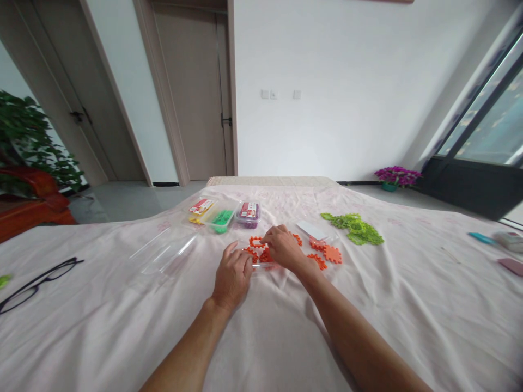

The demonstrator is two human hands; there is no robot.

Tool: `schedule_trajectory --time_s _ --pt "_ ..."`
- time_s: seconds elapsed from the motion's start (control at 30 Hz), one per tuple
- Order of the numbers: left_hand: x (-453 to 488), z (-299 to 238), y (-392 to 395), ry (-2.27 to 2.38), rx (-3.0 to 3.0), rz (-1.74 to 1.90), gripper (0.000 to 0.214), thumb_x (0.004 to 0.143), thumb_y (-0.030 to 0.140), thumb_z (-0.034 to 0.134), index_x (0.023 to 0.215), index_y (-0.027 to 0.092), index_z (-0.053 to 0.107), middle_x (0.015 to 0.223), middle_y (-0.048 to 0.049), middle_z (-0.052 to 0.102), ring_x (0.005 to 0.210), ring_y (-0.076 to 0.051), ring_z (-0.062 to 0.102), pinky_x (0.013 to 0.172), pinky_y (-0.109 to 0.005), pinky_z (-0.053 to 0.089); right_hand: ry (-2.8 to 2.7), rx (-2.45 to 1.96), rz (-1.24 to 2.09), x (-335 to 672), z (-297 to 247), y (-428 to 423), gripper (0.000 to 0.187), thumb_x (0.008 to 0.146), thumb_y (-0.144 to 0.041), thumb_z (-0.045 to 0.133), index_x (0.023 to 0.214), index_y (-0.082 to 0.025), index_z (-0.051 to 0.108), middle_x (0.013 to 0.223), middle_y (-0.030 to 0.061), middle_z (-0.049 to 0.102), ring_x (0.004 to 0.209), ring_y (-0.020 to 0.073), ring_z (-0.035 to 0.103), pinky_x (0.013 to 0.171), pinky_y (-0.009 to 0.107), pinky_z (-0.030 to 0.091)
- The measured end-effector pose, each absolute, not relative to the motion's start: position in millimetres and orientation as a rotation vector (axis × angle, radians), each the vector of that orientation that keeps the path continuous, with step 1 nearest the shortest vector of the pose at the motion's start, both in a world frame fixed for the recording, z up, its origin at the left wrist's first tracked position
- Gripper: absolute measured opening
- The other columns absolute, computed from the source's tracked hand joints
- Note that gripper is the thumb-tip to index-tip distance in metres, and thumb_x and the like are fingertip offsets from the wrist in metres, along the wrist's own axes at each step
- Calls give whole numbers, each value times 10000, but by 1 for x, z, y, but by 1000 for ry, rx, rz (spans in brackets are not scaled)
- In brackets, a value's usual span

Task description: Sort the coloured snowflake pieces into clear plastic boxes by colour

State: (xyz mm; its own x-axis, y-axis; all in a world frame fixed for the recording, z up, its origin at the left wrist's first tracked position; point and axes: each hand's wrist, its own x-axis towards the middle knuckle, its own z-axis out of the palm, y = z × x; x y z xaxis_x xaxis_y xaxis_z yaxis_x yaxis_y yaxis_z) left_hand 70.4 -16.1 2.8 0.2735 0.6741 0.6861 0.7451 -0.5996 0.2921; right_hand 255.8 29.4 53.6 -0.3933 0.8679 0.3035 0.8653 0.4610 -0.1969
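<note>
On pale floral tablecloth [267, 337], centre of frame, best to brace clear tray [265, 265] of orange toothed pieces [266, 255] with half-curled left hand [233, 272], working gently with bent-fingered right hand [283, 247]. Impossible to tell any hold in either.

I'm in a home, by the look of it: doors [188, 92] at upper left, a plant [35, 139] at the left edge, purple flowers [397, 175] at right, my patterned cloth [278, 343] across the lower frame.
</note>
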Motion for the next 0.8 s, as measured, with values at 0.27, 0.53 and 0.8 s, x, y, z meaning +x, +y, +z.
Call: schedule_trajectory --time_s 0.27,0.53,0.8 --pt "69 0 -15 -1349 -2436 -1253 245 947 156 422 932 187 665 899 -49 681 1057 -216 582 1127 -503 373 -2371 -1409 85 257 49 33 445 747 -7 537 1053 -251 749 1059 21 722 1072 218 520 961 323 373" --pt "69 2 -15 -1323 -2425 -1267 236 938 137 426 934 197 655 899 -41 691 1015 -213 604 1108 -509 400 -2346 -1331 48 251 53 29 421 825 -90 533 1176 -266 687 1179 23 690 1111 210 517 973 344 371" --pt "69 2 -16 -1351 -2432 -1270 237 943 150 430 935 204 661 927 -35 692 1065 -218 581 1113 -519 391 -2276 -1496 14 253 50 33 412 841 -37 452 1087 -219 728 1048 56 714 1043 204 545 916 307 396"
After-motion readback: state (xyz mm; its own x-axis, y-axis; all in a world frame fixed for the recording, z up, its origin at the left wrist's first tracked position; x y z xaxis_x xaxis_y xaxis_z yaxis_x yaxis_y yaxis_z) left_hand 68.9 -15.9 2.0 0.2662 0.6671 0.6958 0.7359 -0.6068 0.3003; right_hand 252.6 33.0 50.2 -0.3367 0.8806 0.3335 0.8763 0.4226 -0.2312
